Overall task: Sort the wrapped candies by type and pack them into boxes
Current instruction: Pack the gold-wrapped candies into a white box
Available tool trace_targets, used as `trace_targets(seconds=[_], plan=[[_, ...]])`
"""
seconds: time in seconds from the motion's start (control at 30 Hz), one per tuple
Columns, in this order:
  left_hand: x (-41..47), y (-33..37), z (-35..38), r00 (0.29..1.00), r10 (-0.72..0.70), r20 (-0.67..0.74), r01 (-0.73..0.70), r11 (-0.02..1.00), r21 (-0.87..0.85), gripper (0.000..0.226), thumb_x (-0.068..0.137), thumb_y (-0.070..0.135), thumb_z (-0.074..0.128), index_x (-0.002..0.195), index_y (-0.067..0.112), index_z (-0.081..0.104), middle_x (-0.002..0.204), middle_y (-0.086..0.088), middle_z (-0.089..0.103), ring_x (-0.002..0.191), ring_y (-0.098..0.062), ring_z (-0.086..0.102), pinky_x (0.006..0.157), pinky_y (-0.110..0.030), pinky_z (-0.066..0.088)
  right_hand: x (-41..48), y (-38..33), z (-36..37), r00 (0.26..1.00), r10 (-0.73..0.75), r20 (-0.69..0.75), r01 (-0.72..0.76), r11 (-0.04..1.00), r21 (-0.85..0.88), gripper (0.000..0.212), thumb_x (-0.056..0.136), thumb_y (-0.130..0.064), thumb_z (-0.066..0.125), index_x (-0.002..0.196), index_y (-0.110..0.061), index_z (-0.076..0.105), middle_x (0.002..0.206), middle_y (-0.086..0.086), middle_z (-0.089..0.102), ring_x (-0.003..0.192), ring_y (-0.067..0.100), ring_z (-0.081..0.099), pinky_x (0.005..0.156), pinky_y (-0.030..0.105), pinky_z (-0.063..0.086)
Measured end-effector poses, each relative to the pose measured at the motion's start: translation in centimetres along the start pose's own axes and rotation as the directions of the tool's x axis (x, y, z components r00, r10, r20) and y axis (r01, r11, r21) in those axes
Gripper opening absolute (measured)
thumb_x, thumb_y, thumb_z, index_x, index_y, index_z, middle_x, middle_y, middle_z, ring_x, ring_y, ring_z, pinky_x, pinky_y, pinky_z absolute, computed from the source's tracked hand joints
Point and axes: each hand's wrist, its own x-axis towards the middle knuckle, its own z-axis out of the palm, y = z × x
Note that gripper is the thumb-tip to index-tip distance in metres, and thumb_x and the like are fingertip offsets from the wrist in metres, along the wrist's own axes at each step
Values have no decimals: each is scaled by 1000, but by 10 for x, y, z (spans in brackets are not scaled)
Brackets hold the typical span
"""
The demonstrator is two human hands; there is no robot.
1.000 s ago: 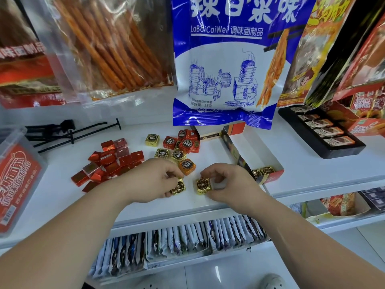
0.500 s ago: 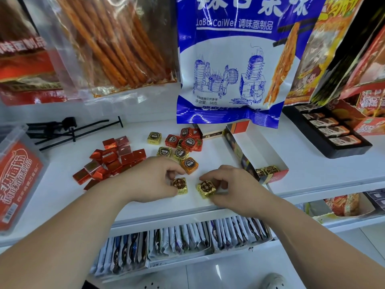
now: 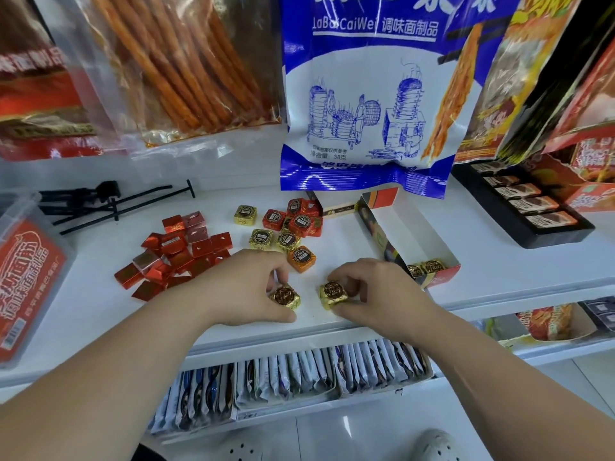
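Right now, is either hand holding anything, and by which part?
Both. The left hand pinches a gold-wrapped candy by its near and far edges; the right hand pinches a second gold-wrapped candy likewise. Both seem to rest on the shelf.

Both hands down in front, each pinching a small wrapped sweet.

The left forearm [image 3: 116, 361] reaches in from the lower left and the right forearm [image 3: 499, 377] from the lower right, both bare, converging toward the middle. The left hand [image 3: 246, 287] lies knuckles up, with its curled forefinger and thumb closed round a gold candy [image 3: 284, 296]. The right hand [image 3: 376, 291], just beside it and not touching, has its fingers bent and grips a second gold candy [image 3: 333, 294] between fingertips and thumb.
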Motion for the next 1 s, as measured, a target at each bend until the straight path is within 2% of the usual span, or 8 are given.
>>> trace_targets(seconds=[0.07, 0.2, 0.37, 0.47, 0.6, 0.73, 0.9, 1.0], plan=[[1, 2, 2, 1000, 23, -10, -23, 1000, 10, 35, 69, 36, 83, 95, 37, 60, 89, 13, 57, 73, -4, 56, 65, -26, 50, 0, 0, 1, 1000, 11, -22, -11, 1000, 1, 32, 69, -43, 83, 94, -41, 64, 85, -12, 57, 69, 2, 53, 68, 28, 50], [1, 8, 0, 999, 48, 7, -48, 999, -17, 36, 72, 22, 82, 103, 31, 66, 86, 11, 59, 72, -8, 62, 71, -34, 56, -1, 1, 2, 999, -42, -18, 42, 999, 5, 47, 72, -38, 82, 116, -32, 68, 101, -15, 56, 76, -5, 52, 78, 23, 49], [4, 11, -2, 999, 46, -28, -48, 998, -40, 36, 70, 27, 86, 102, 28, 70, 78, 13, 60, 67, 1, 59, 58, -14, 45, -5, -6, -10, 993, -107, -51, 106, 994, -38, 37, 77, -34, 79, 113, -29, 71, 97, -18, 55, 72, -6, 51, 71, 18, 42], [11, 22, -3, 993, 77, -94, -84, 994, -75, 37, 69, 31, 87, 102, 27, 71, 79, 14, 58, 67, 12, 54, 57, -8, 40, -13, 0, -40, 969, -150, -196, 132, 986, -102, 37, 78, -33, 78, 113, -28, 69, 100, -14, 58, 78, 1, 52, 70, 18, 43], [23, 44, 1, 971, 95, -220, -134, 976, -169, 33, 72, 35, 84, 102, 34, 70, 79, 15, 56, 64, 3, 53, 60, -12, 38, -21, 41, -78, 903, 87, -421, -121, 991, -55, 32, 86, -32, 72, 116, -26, 63, 111, -12, 56, 100, 7, 51, 78, 19, 35], [38, 70, 9, 948, 85, -308, -149, 970, -191, 30, 73, 36, 83, 99, 37, 69, 75, 15, 52, 62, -5, 51, 56, -14, 38, -28, 66, -80, 900, 268, -344, -242, 963, 116, 31, 91, -34, 65, 121, -30, 55, 121, -13, 55, 101, 8, 51, 83, 26, 43], [55, 90, 23, 929, 28, -369, -134, 955, -265, 32, 73, 33, 84, 103, 32, 71, 82, 12, 57, 69, -5, 56, 55, -10, 38, -34, 70, -73, 940, 239, -244, -229, 971, 70, 31, 90, -29, 68, 119, -28, 55, 112, -10, 56, 80, 1, 60, 64, 6, 42], [64, 98, 28, 919, 33, -394, -165, 938, -306, 31, 71, 30, 86, 99, 34, 72, 96, 10, 57, 78, -5, 56, 59, -6, 41, -42, 65, -77, 945, 213, -246, -224, 974, -16, 31, 86, -34, 70, 114, -31, 55, 100, -15, 57, 77, 1, 60, 62, 12, 41]])
